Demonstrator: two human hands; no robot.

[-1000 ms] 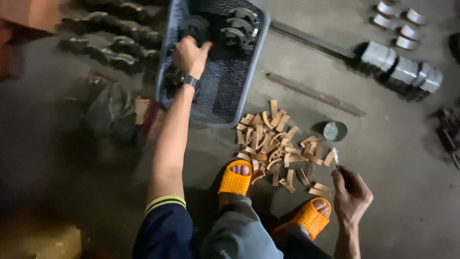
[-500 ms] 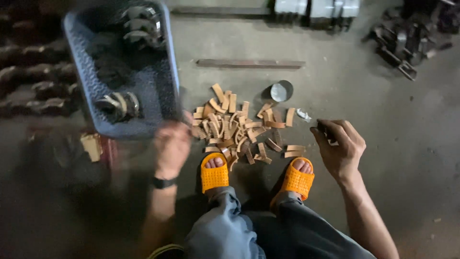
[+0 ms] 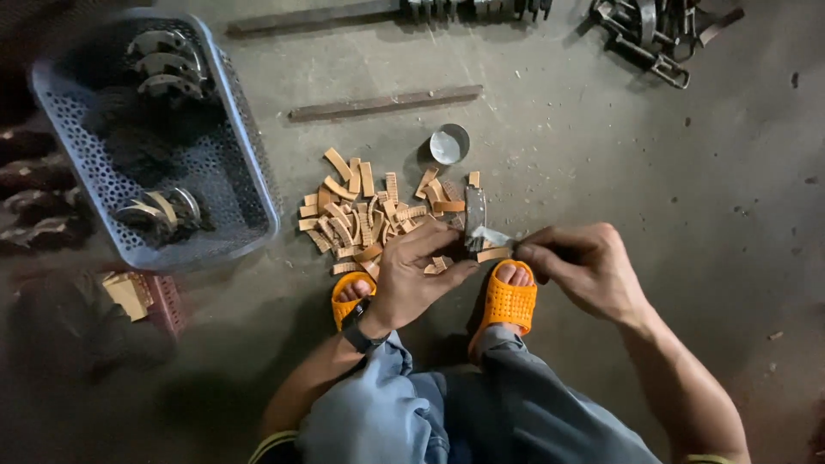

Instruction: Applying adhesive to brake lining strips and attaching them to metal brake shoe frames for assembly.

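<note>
Where tan strips (image 3: pixel 369 215) lie, left hand (image 3: pixel 412 279) touching

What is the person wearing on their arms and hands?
No gloves: both hands are bare. The left hand has a dark watch strapped round its wrist. Both forearms are uncovered; only the dark sleeve cuffs with a yellow stripe peek in at the bottom edge. No rings or marks can be made out on the right hand.

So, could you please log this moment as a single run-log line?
left hand: on tan curved pieces | right hand: pinching small metal tool | blue basket: holds dark curved metal parts | floor: round tin
</note>
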